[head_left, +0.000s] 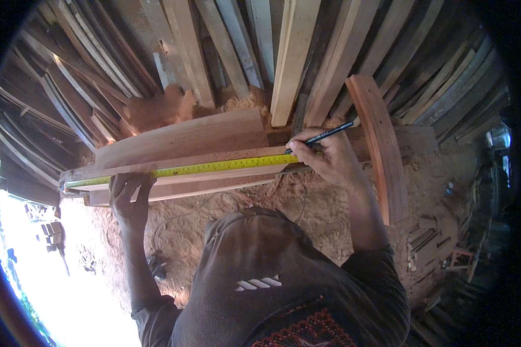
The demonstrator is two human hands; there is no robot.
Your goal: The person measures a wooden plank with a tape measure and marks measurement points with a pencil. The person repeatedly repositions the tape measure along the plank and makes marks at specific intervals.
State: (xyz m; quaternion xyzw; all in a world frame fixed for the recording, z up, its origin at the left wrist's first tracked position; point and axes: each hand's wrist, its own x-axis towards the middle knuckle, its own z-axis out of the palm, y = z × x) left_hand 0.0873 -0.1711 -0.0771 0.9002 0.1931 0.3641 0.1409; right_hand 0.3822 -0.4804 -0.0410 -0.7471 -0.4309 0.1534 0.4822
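A yellow tape measure blade (214, 167) lies stretched lengthwise along a reddish wooden board (226, 176) in front of me. Toward its left part, my left hand (131, 195) is closed over the tape and the board's near edge. My right hand (328, 155) pinches a black pencil or marker (330, 133), its lower tip close to the right end of the visible blade. The tape's case cannot be made out. Just behind the tape, a wider plank (185, 132) lies on the same stack.
A reddish beam (381, 144) lies crosswise just right of my right hand. Many long timbers (295, 58) lean along the far side. Sawdust (226, 211) covers the ground, with offcuts (428, 243) at the right. Bright light floods the lower left.
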